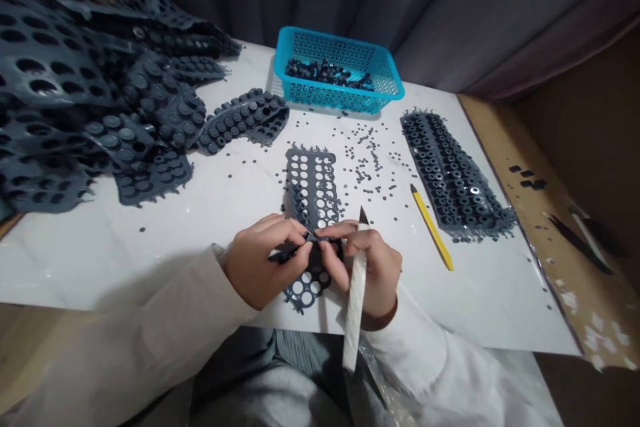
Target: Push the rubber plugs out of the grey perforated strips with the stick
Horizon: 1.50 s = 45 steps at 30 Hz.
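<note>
A dark grey rubber sheet [311, 177] with rows of round holes lies in front of me, part of it bunched up. My left hand [267, 260] is closed, thumb and forefinger pinching a strip of this rubber. Fingertips of my right hand [373, 270] meet it there and pinch the same spot. Tucked in the right hand's fingers is a knife [355, 310] with a white wrapped handle, its dark pointed blade facing away from me. Exactly what sits between the fingertips is too small to make out.
A blue basket [330, 100] with small black parts stands at the back. Moulded rubber sheets [50, 93] are heaped at left. Another studded sheet [450, 173] and a yellow craft knife [433, 227] lie at right. Tiny dark discs [367, 160] litter the white table [190, 240].
</note>
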Tool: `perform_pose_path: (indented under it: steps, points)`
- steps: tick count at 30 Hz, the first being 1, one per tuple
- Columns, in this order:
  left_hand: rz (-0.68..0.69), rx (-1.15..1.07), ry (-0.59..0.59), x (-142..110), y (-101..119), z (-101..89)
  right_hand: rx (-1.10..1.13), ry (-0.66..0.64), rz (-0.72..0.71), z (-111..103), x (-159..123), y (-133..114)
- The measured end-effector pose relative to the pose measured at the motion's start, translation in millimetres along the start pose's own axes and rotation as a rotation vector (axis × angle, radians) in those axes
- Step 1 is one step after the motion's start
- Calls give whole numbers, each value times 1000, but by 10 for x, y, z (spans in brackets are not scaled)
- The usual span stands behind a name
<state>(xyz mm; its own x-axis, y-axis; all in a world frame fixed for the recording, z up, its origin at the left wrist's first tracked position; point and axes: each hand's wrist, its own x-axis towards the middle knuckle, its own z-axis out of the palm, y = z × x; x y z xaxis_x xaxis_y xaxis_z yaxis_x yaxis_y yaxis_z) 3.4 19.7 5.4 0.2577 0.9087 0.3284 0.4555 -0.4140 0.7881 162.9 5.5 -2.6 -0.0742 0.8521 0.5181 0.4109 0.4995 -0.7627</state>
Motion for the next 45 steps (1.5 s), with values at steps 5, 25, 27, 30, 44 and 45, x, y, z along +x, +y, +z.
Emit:
perform_pose_path:
  steps: [5, 25, 27, 30, 44, 45]
  points:
    - [-46, -31, -20, -11, 1, -3, 43, -1, 65, 5, 5, -21]
    - [-34, -80, -17, -8, -3, -27, 159, 28, 216, 5, 40, -30]
    - [-37, -94, 3, -10, -13, -27, 175, 56, 252, -4, 48, -30]
    - [-42, -127, 19, -12, -32, -22, 253, 87, 340, -19, 62, -12]
    - [-553, -420, 52, -3, -81, 3, 799, 104, 586, -16, 103, 91]
    - [-588, -430, 52, 5, -87, -2, 823, 110, 589, -19, 104, 89]
